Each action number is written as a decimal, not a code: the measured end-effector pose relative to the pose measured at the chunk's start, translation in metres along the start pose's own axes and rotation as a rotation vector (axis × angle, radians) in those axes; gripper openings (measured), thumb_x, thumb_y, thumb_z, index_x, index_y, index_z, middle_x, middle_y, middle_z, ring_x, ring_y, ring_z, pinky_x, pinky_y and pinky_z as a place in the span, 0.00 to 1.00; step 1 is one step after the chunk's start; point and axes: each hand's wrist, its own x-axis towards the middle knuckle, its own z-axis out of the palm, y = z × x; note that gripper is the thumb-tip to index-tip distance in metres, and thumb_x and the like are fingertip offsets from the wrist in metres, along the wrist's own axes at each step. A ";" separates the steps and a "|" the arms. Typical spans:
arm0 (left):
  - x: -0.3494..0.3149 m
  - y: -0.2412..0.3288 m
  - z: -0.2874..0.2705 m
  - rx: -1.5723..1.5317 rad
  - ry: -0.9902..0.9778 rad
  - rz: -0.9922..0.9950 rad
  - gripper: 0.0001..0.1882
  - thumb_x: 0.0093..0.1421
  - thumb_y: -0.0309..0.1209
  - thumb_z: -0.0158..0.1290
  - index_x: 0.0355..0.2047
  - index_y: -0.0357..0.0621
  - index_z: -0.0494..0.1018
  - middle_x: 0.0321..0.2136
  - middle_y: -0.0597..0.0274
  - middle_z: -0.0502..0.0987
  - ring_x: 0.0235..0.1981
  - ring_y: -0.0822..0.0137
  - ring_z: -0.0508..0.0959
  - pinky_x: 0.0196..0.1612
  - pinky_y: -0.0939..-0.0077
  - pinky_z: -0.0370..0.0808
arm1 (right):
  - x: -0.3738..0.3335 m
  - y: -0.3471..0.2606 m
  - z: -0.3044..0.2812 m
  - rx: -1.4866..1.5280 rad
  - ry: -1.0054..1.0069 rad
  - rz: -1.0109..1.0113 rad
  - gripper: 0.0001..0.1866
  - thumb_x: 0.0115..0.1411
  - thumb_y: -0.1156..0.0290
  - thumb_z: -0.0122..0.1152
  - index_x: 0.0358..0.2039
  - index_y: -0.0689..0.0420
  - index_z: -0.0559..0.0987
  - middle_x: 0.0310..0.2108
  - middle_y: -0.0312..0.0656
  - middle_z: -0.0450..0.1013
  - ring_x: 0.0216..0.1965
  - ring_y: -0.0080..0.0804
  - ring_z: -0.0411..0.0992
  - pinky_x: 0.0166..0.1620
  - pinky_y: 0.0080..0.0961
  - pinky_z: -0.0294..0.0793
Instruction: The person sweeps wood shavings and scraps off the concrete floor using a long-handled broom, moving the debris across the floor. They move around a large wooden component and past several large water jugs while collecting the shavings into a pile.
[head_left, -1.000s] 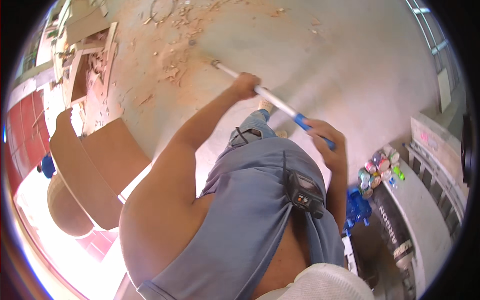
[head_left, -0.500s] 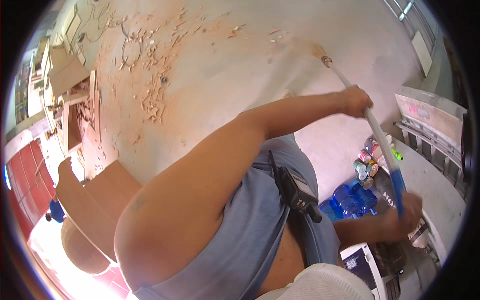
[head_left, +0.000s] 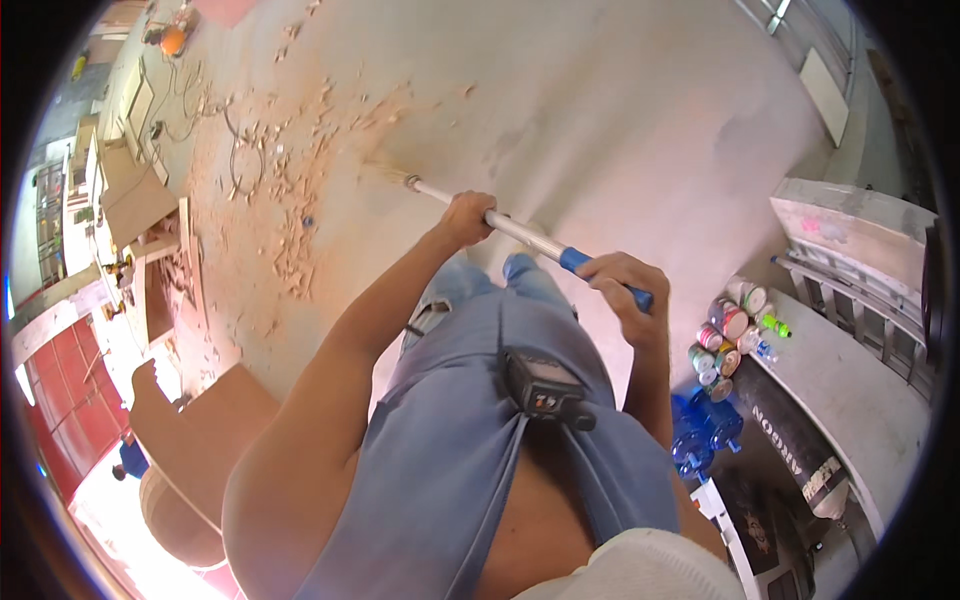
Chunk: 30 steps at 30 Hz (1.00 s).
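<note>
A broom [head_left: 537,240] with a pale handle and a blue grip end lies slantwise across the space ahead of me. My left hand [head_left: 468,218] is closed around the handle, partway toward the bristles. My right hand [head_left: 628,287] grips the blue end, close to my body. The straw-coloured bristles [head_left: 384,172] are blurred and low over the floor, beside the edge of a spread of wood shavings [head_left: 298,245]. Reddish dust lies among these scraps.
Left, wooden boards [head_left: 138,205] lean by a cluttered bench, and a dark cable loop [head_left: 240,160] lies on the floor. At right are paint cans [head_left: 728,320], blue water bottles [head_left: 712,425], a black gas cylinder [head_left: 790,435] and a ladder [head_left: 850,310]. Far left, a person in blue [head_left: 132,457] appears.
The broom has swung left, and its bristles went from the bare floor at right to the shavings' edge. Both hands moved left with it, and the right hand rose away from the gas cylinder.
</note>
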 end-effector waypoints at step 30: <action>0.030 -0.136 -0.123 0.157 0.130 -0.138 0.17 0.43 0.28 0.68 0.34 0.50 0.78 0.33 0.55 0.79 0.40 0.46 0.77 0.46 0.50 0.74 | 0.164 -0.036 0.096 -0.153 -0.093 0.092 0.11 0.60 0.77 0.57 0.41 0.63 0.84 0.46 0.52 0.82 0.48 0.41 0.80 0.55 0.34 0.75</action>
